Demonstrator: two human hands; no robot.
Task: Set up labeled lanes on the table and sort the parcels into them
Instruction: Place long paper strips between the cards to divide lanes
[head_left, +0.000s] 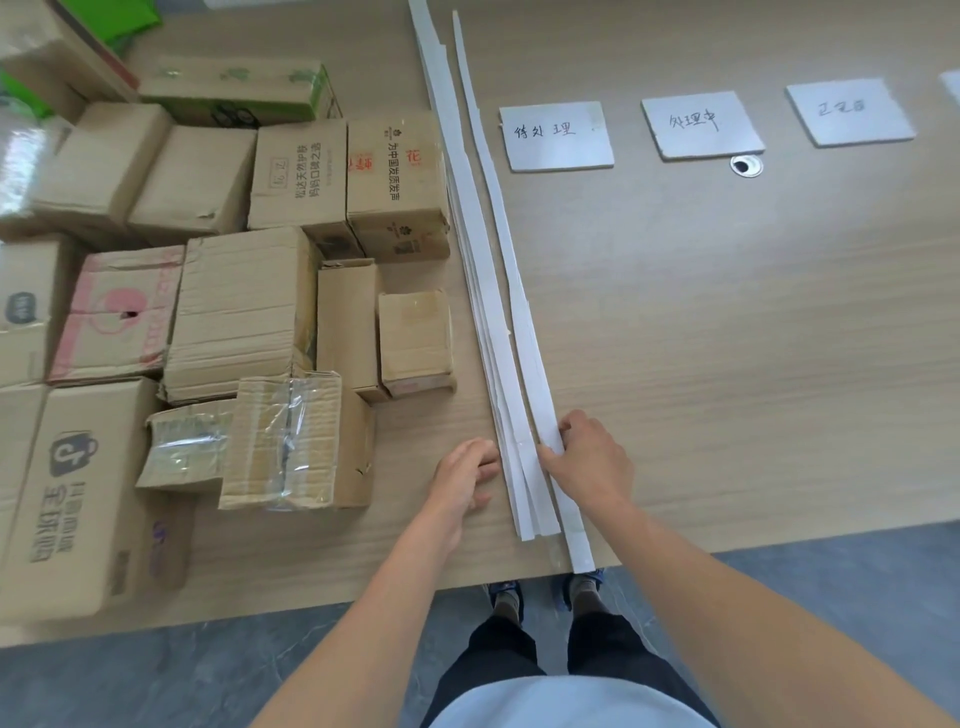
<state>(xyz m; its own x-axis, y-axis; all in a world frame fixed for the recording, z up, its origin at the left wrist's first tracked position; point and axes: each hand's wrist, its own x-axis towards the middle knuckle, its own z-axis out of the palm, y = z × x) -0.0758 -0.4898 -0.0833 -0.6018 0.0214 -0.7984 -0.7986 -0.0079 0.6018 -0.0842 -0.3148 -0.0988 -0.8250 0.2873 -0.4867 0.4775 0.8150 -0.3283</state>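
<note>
**Hands separating paper lane strips beside waiting parcels**

A bundle of long white paper strips (488, 312) lay lengthwise on the wooden tabletop (727, 364), running from the near edge away to the far side. One single strip (524, 312) sat just to the right of the bundle, its near end reaching the tabletop's edge. The right hand (587, 457) pinched this single strip near that end, thumb laid along it and fingers curled over its far side. The left hand (465, 473) touched the bundle's left edge with curled fingers; whether its grip had closed on anything could not be told.

The strips looked light, thin and floppy, likely to buckle or tear if pulled hard. They would probably handle best lifted near one end and dragged flat.

The overlapping strips in the bundle could not be counted. To the right lay three handwritten label cards (556, 136), well apart in a row, with the corner of a fourth (953, 88) at the picture's edge. To the left, more than a dozen cardboard parcels (239, 312) were packed close together, unsorted; some were cut off by the frame.
</note>
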